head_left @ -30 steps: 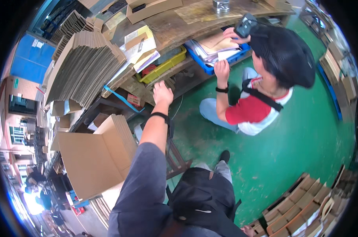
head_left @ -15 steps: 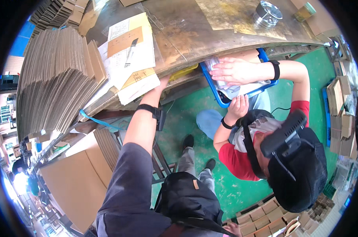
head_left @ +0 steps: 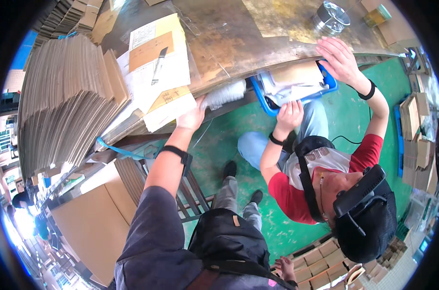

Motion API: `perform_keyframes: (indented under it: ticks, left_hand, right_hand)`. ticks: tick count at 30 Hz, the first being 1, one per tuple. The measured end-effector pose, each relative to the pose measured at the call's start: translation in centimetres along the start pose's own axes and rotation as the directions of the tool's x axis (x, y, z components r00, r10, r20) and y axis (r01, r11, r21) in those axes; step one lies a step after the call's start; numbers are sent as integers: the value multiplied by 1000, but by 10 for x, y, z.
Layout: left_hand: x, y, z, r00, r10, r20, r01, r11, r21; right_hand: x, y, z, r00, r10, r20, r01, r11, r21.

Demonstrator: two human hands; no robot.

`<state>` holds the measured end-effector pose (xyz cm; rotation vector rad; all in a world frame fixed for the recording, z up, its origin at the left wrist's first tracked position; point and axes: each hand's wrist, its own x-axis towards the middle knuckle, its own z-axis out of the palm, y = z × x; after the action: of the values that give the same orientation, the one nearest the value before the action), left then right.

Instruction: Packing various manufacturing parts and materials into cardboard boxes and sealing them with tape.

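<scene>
My left hand (head_left: pixel 193 117) is at the front edge of the workbench, closed on the end of a white, wrinkled bundle (head_left: pixel 226 95) that looks like plastic film or twine. The bundle lies in the gap under the tabletop, and my fingertips are partly hidden there. Just above the hand, white and yellow papers (head_left: pixel 168 108) hang over the edge, with a cutter knife (head_left: pixel 159 63) lying on them. Low in the picture my right hand (head_left: pixel 284 266) hangs beside my black bag (head_left: pixel 231 237), holding nothing, its fingers loosely apart.
A person in a red-sleeved shirt (head_left: pixel 282 198) crouches at right, one hand on a blue basket (head_left: pixel 268 107) of papers, the other raised. Stacked flat cardboard (head_left: pixel 64 101) fills the bench's left. A metal tin (head_left: pixel 330 19) stands at its far right. Cartons (head_left: pixel 321 266) stand on the green floor.
My left hand has drawn back toward me, and the white bundle now shows where something yellow was. The other person's hand has lifted off the basket, up and right.
</scene>
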<state>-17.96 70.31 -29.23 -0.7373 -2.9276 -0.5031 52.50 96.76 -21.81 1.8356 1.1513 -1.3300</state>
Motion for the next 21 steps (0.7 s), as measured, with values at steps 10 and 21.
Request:
perform_keyframes:
  ticks: [10,21]
  left_hand:
    - [-114,116,-48,944,-285,-169,285,958,-23]
    - [-850,161,-47,44,-884,465,995,83,63]
  right_hand:
    - [46,-35,-29,942,-298,157,318,941,-119]
    - [86,-75,-45,775,-595,214,631,710,-313]
